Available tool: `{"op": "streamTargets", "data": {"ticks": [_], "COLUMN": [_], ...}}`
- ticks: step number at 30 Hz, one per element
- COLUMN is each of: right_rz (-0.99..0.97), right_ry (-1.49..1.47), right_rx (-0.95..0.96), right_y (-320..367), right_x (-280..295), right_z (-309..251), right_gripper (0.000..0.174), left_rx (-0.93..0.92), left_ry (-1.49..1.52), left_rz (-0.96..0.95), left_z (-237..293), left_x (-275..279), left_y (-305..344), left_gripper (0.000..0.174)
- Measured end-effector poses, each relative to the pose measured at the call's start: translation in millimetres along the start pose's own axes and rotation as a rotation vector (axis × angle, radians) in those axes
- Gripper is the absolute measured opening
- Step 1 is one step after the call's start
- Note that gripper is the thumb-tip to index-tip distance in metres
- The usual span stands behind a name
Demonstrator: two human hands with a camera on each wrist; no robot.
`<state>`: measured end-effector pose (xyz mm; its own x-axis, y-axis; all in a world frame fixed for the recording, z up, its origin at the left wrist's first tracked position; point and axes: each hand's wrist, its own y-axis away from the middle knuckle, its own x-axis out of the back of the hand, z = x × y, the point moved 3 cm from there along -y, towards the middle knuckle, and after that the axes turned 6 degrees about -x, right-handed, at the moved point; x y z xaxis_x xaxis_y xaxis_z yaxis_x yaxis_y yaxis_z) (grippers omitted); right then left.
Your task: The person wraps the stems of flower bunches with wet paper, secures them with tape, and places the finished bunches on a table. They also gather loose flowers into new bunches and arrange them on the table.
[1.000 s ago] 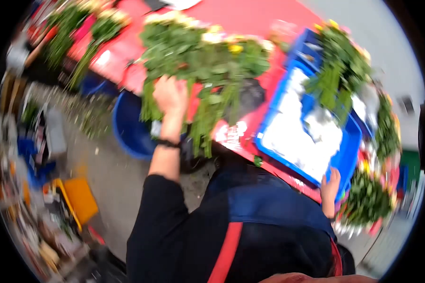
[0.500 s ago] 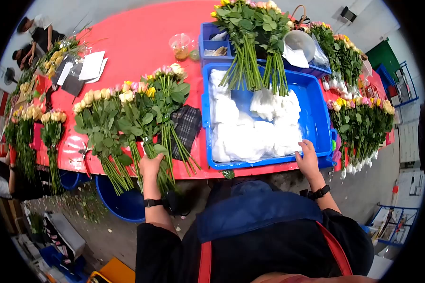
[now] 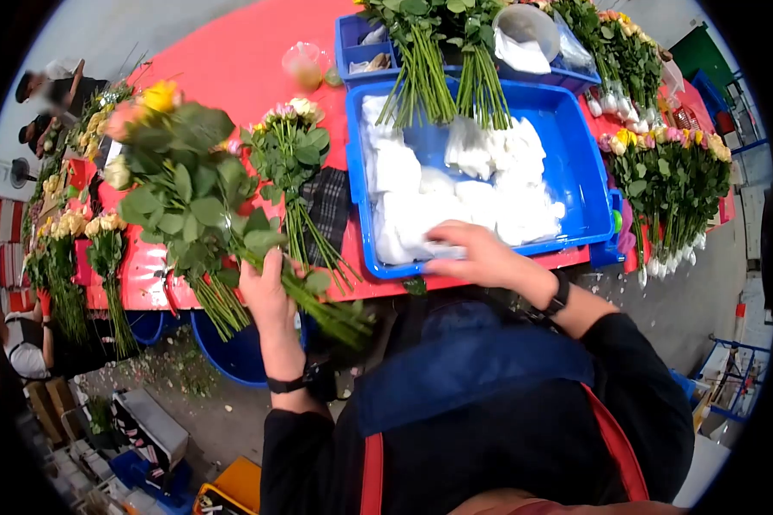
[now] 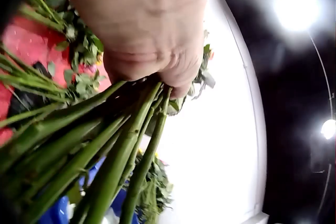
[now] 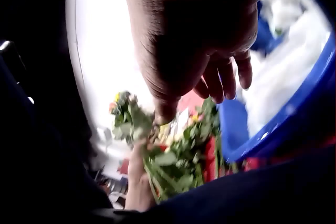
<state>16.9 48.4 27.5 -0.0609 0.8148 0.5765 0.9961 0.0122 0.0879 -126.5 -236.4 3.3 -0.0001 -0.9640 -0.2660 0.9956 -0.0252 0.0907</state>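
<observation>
My left hand (image 3: 269, 296) grips the stems of a bunch of roses (image 3: 185, 184), lifted and tilted over the red table. Yellow, peach and cream blooms point away to the left, and the cut ends come back toward my body. In the left wrist view the green stems (image 4: 123, 150) fan out below the curled fingers. My right hand (image 3: 481, 257) hovers at the near rim of a blue tray (image 3: 571, 176), its fingers loosely extended and holding nothing. White wads (image 3: 485, 202), soft and wet-looking, lie in that tray.
Another rose bunch (image 3: 292, 163) lies beside a dark plaid cloth (image 3: 328, 206). More roses (image 3: 421, 69) rest across the tray's far edge. White-tipped bunches (image 3: 666, 193) line the right. A blue tub (image 3: 228, 348) stands below the table edge; people work at far left.
My left hand has picked up a rose bunch from the table and tilted it. The right hand has moved left from the tray's near right corner along its front.
</observation>
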Motion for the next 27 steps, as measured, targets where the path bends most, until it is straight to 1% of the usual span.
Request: {"op": "streamTargets", "data": {"ticks": [1,2,3,4,6,8,9,10,12,15,18,19,20,22,23,24,25,26,27], "right_rz": [-0.106,-0.253,-0.398,-0.471,-0.696,-0.634,-0.619,-0.601,-0.415,-0.694,-0.378,-0.327,-0.34,-0.359,-0.399,-0.433,-0.461,-0.484,-0.547], "right_ry": [-0.024,-0.168,-0.329,-0.255,-0.502,-0.543,-0.528,-0.467,-0.158,-0.214,0.145,0.15,0.191,0.276,0.312,0.308,0.307,0.311,0.34], "right_rx": [0.072,0.027,-0.081,-0.096,-0.349,-0.378,-0.394,-0.372,0.218,-0.256,0.304,0.356,0.366,0.382,0.369,0.399,0.423,0.441,0.427], "right_y": [-13.8,-25.9,-34.3,-39.7,-35.3,-30.7,-26.4,-21.6,-14.8,4.9,12.1,16.3,21.0,26.5,28.3,30.9,32.4,34.6,37.4], "right_x": [-21.0,-39.4,-57.2,-62.5,-86.3,-73.5,-70.7,-66.0,-58.3,-38.8,-28.9,-25.6,-20.1,-7.4,-2.6,-0.5,2.4,6.8,8.8], "right_z": [-6.6,-15.6,-24.3,-46.6,-52.0,-58.5,-55.9,-54.4,-34.3,-38.5,-16.2,-9.8,-4.5,3.2,5.3,8.1,11.3,14.5,18.0], "right_gripper": [0.06,0.073,0.079,0.068,0.05,0.037,0.036,0.037,0.04,0.035,0.028,0.023,0.022,0.022,0.021,0.021,0.021,0.021,0.021], "left_rx": [-0.025,-0.052,-0.081,-0.11,-0.158,-0.21,-0.254,-0.298,-0.36,-0.322,-0.082,0.071,0.052,0.259,0.124,-0.009,-0.267,-0.541,-0.597], "left_ry": [0.067,0.134,0.189,0.239,0.316,0.362,0.357,0.319,0.293,0.28,0.077,-0.299,-0.466,-0.918,-0.928,-0.933,-0.907,-1.042,-1.191], "left_rz": [-0.003,-0.001,0.013,0.036,0.099,0.123,0.073,0.093,0.145,0.133,0.039,0.036,-0.044,-0.091,-0.151,-0.218,-0.337,-0.526,-0.573], "left_z": [6.6,10.7,13.6,15.5,18.4,19.1,20.1,18.5,18.1,19.4,14.3,12.4,16.5,33.3,36.3,34.4,29.6,30.2,28.2], "left_x": [-16.8,-31.8,-48.0,-60.6,-67.9,-60.2,-59.0,-54.1,-47.8,-41.0,-32.4,-26.2,-28.7,-51.8,-67.9,-86.1,-109.8,-136.7,-150.6], "left_y": [6.3,11.8,18.0,23.1,28.7,36.5,44.0,50.0,66.1,93.8,133.3,143.3,161.5,196.2,210.6,221.3,226.8,226.2,221.9], "left_gripper": [0.015,0.016,0.017,0.017,0.017,0.016,0.015,0.016,0.017,0.021,0.031,0.036,0.025,0.02,0.018,0.016,0.019,0.041,0.052]}}
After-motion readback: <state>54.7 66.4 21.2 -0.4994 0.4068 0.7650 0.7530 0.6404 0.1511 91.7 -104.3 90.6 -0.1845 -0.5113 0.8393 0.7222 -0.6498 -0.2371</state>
